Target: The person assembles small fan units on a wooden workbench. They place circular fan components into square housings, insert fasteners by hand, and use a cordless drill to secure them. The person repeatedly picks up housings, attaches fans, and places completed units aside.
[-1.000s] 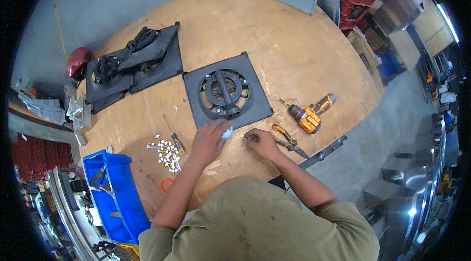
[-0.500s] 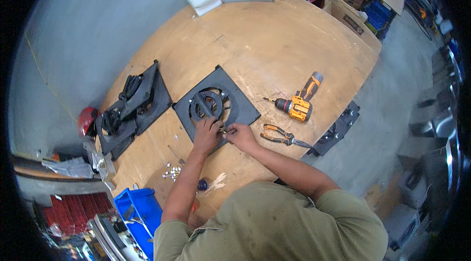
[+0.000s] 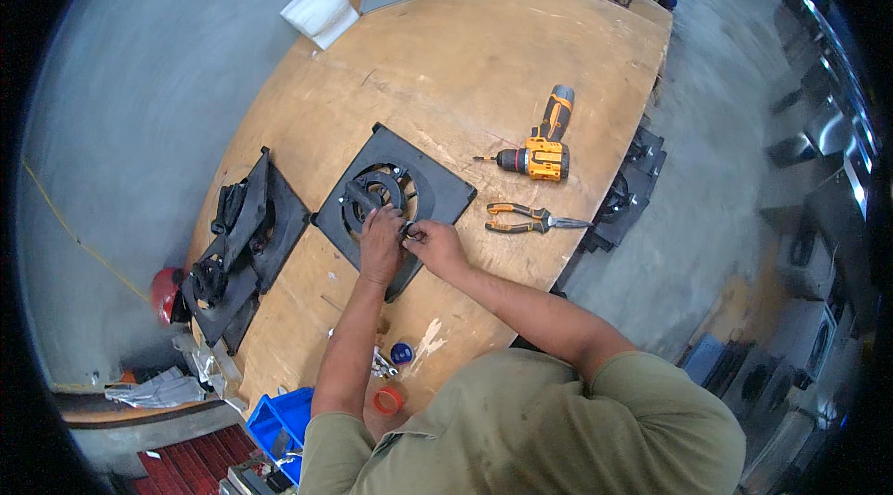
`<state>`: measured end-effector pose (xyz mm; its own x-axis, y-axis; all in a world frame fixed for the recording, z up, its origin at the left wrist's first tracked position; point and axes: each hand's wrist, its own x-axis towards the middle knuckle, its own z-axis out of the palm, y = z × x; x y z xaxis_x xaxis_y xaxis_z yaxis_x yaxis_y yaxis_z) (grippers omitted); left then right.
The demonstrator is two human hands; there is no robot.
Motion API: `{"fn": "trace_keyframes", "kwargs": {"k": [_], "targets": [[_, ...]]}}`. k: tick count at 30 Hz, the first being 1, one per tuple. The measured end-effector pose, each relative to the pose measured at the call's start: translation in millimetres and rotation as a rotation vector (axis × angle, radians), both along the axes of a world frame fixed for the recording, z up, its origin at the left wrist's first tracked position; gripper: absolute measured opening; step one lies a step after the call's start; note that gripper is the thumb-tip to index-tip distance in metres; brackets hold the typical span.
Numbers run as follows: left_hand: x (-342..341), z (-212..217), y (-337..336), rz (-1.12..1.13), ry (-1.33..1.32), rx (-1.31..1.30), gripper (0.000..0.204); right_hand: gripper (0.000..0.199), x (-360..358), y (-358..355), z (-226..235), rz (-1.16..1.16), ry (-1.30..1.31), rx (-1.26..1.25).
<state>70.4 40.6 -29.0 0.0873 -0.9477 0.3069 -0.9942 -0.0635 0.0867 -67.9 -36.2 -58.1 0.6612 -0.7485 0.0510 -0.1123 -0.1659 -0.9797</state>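
From where I stand, the black square plate (image 3: 433,186) lies on the tabletop (image 3: 521,48) near its close edge, left of the middle, turned so that one corner points toward the worker. Both hands work over that near corner. The round frame (image 3: 406,180) set in the plate lies just beyond the fingertips, up and to the left, and its raised bar (image 3: 359,194) has its long axis slanting from the left hand's fingers toward the tabletop's left edge. The left hand (image 3: 379,247) is the nearer to it, fingers bent over the frame's near rim; whether they grip it, I can't tell. The right hand (image 3: 439,249) comes in beside it from the right, its fingertips bunched close to the left ones; what they pinch, if anything, is too small to make out.

Toward the right edge, the pliers (image 3: 514,219) lie pointing outward, the yellow drill (image 3: 545,158) beyond them. Near the close edge sit a blue cap (image 3: 401,353) and a red ring (image 3: 388,399).
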Motion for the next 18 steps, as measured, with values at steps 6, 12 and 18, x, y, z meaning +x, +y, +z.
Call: {"fn": "trace_keyframes", "kwargs": {"k": [6,12,18], "targets": [[6.8,23.0,5.9,-0.128,0.01,0.085,0.057,0.026,0.0,2.2,7.0,-0.031,0.065,-0.049],[21.7,27.4,-1.9,-0.208,-0.023,0.109,0.056,0.027,-0.3,-0.9,11.4,-0.044,0.048,-0.085],[6.7,21.8,-6.0,-0.086,0.076,0.123,0.048,0.028,-1.2,-2.7,9.9,-0.045,0.068,-0.088]]}}
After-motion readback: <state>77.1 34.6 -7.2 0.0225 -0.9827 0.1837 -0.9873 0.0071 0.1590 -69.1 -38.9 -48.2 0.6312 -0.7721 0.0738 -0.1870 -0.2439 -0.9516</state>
